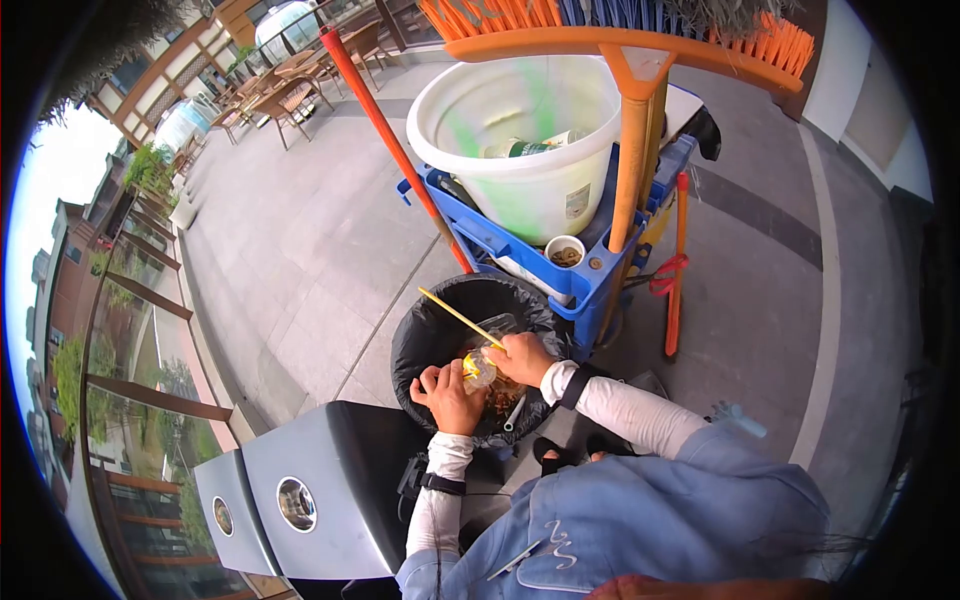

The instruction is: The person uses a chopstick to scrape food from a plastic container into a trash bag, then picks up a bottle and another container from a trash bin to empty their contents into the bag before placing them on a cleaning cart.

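Note:
Over a bin lined with a black bag [412, 340], my two hands are close together. Fingers of my left hand [447, 402] are closed on a small clear plastic container with yellow markings [480, 369], possibly a bottle or cup. My right hand [521, 358] is wrapped round the lower end of a thin yellow stick [455, 314], which points up and left. Its fingers also lie against the clear container. Below them, mixed litter [503, 400] fills the bin, and a pale tube-like piece [514, 413] leans near its right side.
A blue cleaning cart [487, 236] beyond the bin carries a white bucket [540, 195] and an orange broom [628, 150]. A red pole [385, 135] leans beside it. Grey bins with round openings [330, 480] stand at left. Chairs [285, 100] are farther back.

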